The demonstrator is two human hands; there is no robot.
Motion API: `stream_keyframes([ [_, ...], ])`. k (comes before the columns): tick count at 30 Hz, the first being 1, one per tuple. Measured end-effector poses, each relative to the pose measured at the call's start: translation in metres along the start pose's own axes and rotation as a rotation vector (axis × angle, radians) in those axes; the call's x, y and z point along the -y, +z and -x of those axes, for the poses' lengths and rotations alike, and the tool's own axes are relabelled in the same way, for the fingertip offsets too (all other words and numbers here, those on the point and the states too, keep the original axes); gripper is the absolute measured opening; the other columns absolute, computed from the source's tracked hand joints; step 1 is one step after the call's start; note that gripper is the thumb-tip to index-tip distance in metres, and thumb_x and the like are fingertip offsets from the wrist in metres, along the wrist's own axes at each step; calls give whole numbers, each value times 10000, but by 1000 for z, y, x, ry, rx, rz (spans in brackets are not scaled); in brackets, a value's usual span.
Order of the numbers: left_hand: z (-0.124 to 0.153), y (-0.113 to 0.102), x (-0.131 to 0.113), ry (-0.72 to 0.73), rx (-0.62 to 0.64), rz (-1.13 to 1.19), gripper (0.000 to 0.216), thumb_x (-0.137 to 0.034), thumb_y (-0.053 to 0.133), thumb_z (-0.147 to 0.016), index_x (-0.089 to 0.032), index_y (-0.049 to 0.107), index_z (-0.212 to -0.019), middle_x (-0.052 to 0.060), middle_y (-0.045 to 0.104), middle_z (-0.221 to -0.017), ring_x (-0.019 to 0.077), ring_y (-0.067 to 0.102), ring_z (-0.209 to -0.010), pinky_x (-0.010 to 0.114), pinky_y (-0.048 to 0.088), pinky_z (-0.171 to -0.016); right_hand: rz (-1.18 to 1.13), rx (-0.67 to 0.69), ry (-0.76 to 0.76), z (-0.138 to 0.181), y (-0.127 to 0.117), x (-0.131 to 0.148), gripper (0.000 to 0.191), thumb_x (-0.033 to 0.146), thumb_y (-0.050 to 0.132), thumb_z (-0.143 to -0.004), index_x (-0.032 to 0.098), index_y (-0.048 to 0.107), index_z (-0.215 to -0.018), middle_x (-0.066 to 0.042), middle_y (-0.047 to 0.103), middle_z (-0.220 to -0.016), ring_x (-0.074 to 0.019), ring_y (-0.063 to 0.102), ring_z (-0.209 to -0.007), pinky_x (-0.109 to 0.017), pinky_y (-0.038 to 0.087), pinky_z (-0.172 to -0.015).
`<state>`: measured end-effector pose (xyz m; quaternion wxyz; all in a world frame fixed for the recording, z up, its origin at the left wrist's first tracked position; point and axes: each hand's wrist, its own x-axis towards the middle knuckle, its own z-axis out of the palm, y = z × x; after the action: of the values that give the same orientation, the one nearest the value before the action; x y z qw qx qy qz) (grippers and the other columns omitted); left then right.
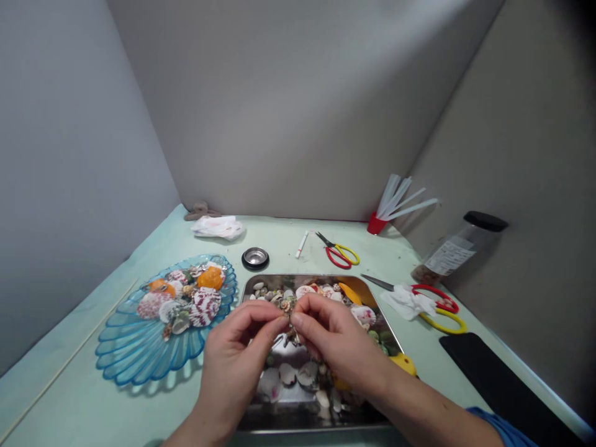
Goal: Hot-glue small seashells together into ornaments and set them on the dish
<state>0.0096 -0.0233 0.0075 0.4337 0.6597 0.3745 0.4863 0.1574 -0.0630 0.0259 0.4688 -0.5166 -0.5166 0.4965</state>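
Both hands meet over a metal tray (251,287) filled with mixed seashells. My left hand (237,360) and my right hand (333,338) are closed in pinches on a small cluster of shells (286,305) held between their fingertips above the tray. To the left lies a blue shell-shaped glass plate (125,354) carrying several striped, orange and white shells (205,305).
Small scissors (341,253) and a white pen (302,244) lie behind the tray, beside a round metal lid (255,257). Larger scissors (435,305) rest on tissue at right, near a tipped jar (459,251), a red cup of glue sticks (386,214) and a black pad (498,388). Grey partitions enclose the table.
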Motion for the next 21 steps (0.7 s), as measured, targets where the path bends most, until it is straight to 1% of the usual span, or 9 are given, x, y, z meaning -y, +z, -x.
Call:
stream_keyframes([
  [3, 0, 1, -1, -35, 1, 66, 53, -196, 672, -751, -206, 647, -706, -23, 650, -759, 112, 605, -725, 173, 487, -667, -76, 12, 26, 0, 1, 2, 199, 278, 521, -868, 176, 465, -707, 73, 429, -544, -52, 345, -442, -184, 254, -424],
  [6, 1, 1, -3, -121, -5, 176, 43, -227, 671, -756, -205, 635, -761, -27, 660, -742, 111, 624, -689, 178, 503, -658, -146, 24, 49, 1, 1, 5, 227, 309, 530, -863, 174, 461, -695, 74, 429, -529, -48, 339, -424, -184, 239, -418],
  [8, 1, 1, -4, -184, 1, 225, 76, -266, 645, -783, -210, 630, -831, -25, 665, -702, 121, 639, -671, 192, 514, -656, -186, 20, 71, 1, 0, 7, 237, 320, 539, -857, 173, 460, -690, 72, 440, -541, -41, 336, -415, -184, 231, -415],
  [10, 0, 0, -2, -210, 15, 209, 149, -302, 616, -810, -219, 637, -931, -7, 685, -758, 131, 650, -696, 206, 519, -669, -221, 18, 93, 1, 0, 9, 236, 325, 547, -852, 173, 459, -694, 70, 449, -561, -36, 334, -411, -182, 224, -411],
  [12, 0, 0, 0, -178, 35, 141, 227, -320, 606, -818, -241, 645, -1027, 22, 686, -945, 143, 654, -777, 221, 517, -713, -236, 22, 94, 1, -1, 8, 238, 331, 548, -853, 173, 459, -699, 67, 454, -574, -36, 335, -417, -180, 229, -414],
  [14, 0, -1, 3, -115, 59, 71, 263, -312, 604, -821, -274, 651, -1077, 28, 642, -1108, 159, 642, -881, 237, 505, -780, -237, 24, 83, 1, -1, 7, 238, 329, 544, -859, 174, 457, -701, 64, 459, -584, -38, 344, -430, -179, 241, -423],
  [15, 0, -2, 4, -85, 67, 45, 260, -303, 602, -823, -285, 658, -1077, 25, 634, -1131, 167, 631, -928, 244, 496, -814, -235, 26, 80, 1, -1, 6, 238, 328, 540, -862, 174, 455, -701, 63, 461, -585, -39, 346, -433, -179, 242, -426],
  [17, 0, -2, 6, -44, 70, 15, 236, -283, 606, -821, -291, 680, -1045, 18, 653, -1098, 176, 616, -975, 251, 479, -860, -226, 32, 79, 1, 0, 6, 238, 322, 535, -866, 175, 451, -700, 63, 460, -582, -39, 344, -431, -180, 234, -424],
  [21, -1, -3, 5, -2, 58, 13, 191, -250, 638, -792, -271, 721, -963, 23, 689, -1036, 179, 619, -968, 251, 484, -862, -204, 52, 69, 1, -1, 7, 247, 302, 539, -863, 171, 443, -676, 68, 443, -555, -38, 337, -428, -180, 240, -432],
])
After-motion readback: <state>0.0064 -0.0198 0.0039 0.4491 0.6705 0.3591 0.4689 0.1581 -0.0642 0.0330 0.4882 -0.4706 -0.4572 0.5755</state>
